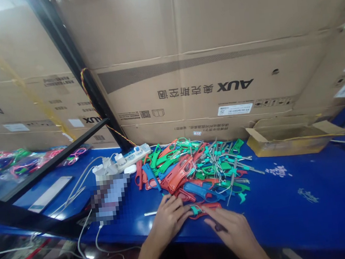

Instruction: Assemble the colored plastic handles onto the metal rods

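At the front edge of the blue table lies a red plastic casing [211, 207] with a small green part [195, 210] in it. My left hand [170, 216] is closed on the green part, and a thin metal tube [150, 214] sticks out to its left. My right hand [228, 224] rests its fingertips on the casing and has a dark tool [220, 227] held in its curled fingers. Just beyond both hands is a heap of red, green and blue casings [179, 173], with metal tubes and green pieces [232, 160] on its right side.
An open cardboard box [290, 144] stands at the back right, near small white pieces [278, 170] and thin metal bits [307, 195]. On the left are a power strip [135, 157], a phone [113, 196] with cables and a black frame post [95, 92]. Large cartons [163, 36] stand behind.
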`<state>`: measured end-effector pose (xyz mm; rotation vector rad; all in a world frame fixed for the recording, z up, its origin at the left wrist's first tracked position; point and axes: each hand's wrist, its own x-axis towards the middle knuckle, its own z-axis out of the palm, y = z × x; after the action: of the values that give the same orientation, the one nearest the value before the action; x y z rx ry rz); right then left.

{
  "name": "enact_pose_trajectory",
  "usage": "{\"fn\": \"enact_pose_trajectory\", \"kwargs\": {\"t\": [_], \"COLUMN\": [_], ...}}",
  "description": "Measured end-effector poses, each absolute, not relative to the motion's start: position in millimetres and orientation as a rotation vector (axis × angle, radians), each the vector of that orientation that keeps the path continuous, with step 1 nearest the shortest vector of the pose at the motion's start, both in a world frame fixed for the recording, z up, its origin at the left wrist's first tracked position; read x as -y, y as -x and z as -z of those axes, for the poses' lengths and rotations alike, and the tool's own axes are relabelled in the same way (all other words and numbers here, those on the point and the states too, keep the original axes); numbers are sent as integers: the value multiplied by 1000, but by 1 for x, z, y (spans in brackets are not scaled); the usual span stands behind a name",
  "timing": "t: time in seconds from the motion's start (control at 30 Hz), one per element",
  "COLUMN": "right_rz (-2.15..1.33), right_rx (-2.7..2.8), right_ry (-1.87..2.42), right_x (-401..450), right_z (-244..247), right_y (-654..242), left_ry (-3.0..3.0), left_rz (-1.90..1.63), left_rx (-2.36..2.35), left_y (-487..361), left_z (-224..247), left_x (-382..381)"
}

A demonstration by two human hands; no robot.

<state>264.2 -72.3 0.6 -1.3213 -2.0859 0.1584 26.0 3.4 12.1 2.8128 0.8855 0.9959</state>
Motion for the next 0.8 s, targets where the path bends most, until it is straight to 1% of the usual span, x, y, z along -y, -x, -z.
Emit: {"fn": "enact_pose_trajectory", "kwargs": {"t": [0.1,0.2,0.37,0.6,0.8], "right_rz": [-33,13,52,15,59], "right_rx": [2122,2144,2132,2076,2106], "right_ry": [1314,1345,1359,1471,1480], "right_x": [72,70,68,69,67], "right_z": [0,2,5,-1,1], "right_y": [-264,-264,-263,-260,-259], "left_ry": [-2793,-2759,-2757,-2724,-2688], "left_rz": [-902,-864,-912,-849,-825], "left_rx": [-816,-805,-855,-856,-853], "left_y": [-27,-26,-26,-28,-28], "left_z": [-17,-16,-9,-13,-17], "left_x": [-2,-1,-3,-4,-4]}}
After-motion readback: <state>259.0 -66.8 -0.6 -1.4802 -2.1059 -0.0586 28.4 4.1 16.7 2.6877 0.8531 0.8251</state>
